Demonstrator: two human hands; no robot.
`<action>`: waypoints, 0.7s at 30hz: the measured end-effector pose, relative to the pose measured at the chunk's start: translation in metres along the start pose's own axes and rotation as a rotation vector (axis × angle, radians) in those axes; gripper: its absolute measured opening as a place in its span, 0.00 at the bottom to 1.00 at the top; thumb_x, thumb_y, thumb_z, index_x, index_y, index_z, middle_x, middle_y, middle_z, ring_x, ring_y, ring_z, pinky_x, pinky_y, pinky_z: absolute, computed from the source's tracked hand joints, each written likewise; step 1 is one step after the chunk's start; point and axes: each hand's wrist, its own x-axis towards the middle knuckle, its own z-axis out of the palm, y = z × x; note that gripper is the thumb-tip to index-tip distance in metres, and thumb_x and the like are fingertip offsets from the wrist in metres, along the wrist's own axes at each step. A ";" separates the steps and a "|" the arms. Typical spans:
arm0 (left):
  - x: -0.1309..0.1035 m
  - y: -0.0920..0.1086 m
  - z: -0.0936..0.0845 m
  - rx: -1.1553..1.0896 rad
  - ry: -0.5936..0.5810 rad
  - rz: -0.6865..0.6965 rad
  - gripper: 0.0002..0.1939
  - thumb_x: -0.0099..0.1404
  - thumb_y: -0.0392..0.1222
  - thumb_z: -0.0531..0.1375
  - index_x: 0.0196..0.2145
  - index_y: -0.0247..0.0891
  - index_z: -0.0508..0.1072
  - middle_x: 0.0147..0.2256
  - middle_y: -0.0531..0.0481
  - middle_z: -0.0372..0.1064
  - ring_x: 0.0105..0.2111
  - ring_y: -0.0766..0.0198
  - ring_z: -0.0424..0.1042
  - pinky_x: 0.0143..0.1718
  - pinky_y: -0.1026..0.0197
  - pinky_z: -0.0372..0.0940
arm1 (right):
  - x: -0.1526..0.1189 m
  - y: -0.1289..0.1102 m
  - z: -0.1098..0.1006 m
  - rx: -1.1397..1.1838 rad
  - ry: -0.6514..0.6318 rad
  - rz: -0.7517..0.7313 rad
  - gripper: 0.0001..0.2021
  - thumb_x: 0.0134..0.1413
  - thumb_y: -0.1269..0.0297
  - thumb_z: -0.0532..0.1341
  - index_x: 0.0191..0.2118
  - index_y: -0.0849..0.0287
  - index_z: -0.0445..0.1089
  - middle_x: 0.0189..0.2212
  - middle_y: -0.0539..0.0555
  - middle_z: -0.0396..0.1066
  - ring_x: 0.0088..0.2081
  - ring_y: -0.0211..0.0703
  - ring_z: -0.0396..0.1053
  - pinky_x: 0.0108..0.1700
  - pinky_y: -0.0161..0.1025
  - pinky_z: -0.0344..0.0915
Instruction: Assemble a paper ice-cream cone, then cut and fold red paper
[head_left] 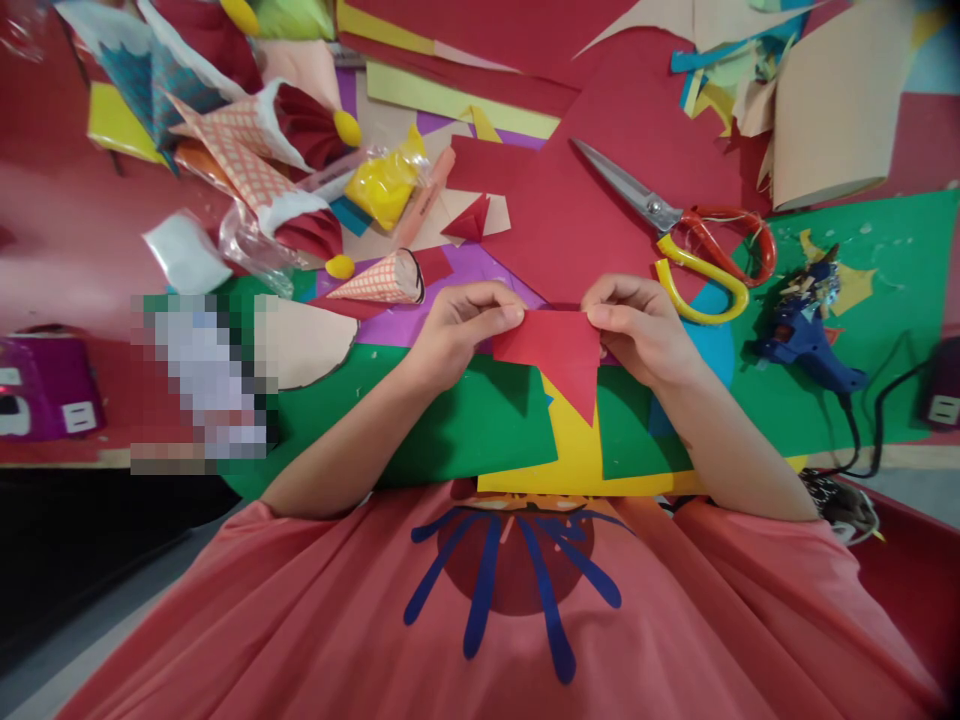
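Between my two hands is a small piece of red paper [559,345], its top edge straight and a pointed tip hanging down. My left hand [469,325] pinches its upper left corner between thumb and fingers. At the upper right corner, my right hand [637,320] grips it the same way. Beneath it lie green sheets [480,410] and a yellow sheet [574,440]. Scissors [660,215] with one red and one yellow handle lie partly spread beyond my right hand. A small checked paper cone [382,278] rests just past my left hand.
A blue glue gun [810,345] with a cord lies at the right. Paper cones with red filling [300,225], a yellow packet [386,185] and a white packet [187,250] crowd the left. A large red sheet [637,110] and a beige paper roll [832,110] are farther back.
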 end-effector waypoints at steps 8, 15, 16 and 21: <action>0.003 -0.001 0.000 -0.072 0.061 0.003 0.15 0.51 0.50 0.67 0.20 0.38 0.70 0.19 0.56 0.65 0.19 0.72 0.64 0.21 0.67 0.62 | 0.004 -0.001 -0.002 -0.117 0.108 -0.070 0.12 0.48 0.57 0.65 0.24 0.56 0.64 0.18 0.44 0.59 0.18 0.29 0.57 0.20 0.31 0.57; 0.003 -0.007 -0.006 0.057 0.112 0.128 0.17 0.53 0.53 0.67 0.22 0.38 0.70 0.20 0.56 0.64 0.19 0.73 0.63 0.21 0.67 0.61 | 0.004 -0.001 -0.007 -0.249 0.183 -0.237 0.09 0.55 0.59 0.62 0.26 0.55 0.67 0.19 0.44 0.59 0.21 0.30 0.58 0.23 0.31 0.58; 0.003 -0.008 -0.007 0.088 0.140 0.151 0.17 0.53 0.52 0.67 0.22 0.38 0.70 0.20 0.56 0.63 0.19 0.73 0.63 0.21 0.67 0.60 | 0.003 -0.001 -0.007 -0.299 0.203 -0.263 0.10 0.55 0.58 0.62 0.26 0.55 0.67 0.19 0.44 0.59 0.21 0.30 0.58 0.23 0.32 0.57; 0.003 -0.008 -0.009 0.214 0.210 0.233 0.16 0.55 0.52 0.66 0.22 0.37 0.69 0.22 0.55 0.62 0.22 0.73 0.62 0.23 0.67 0.58 | 0.000 -0.004 -0.005 -0.459 0.248 -0.348 0.14 0.55 0.50 0.61 0.28 0.54 0.69 0.22 0.47 0.63 0.25 0.34 0.63 0.27 0.34 0.62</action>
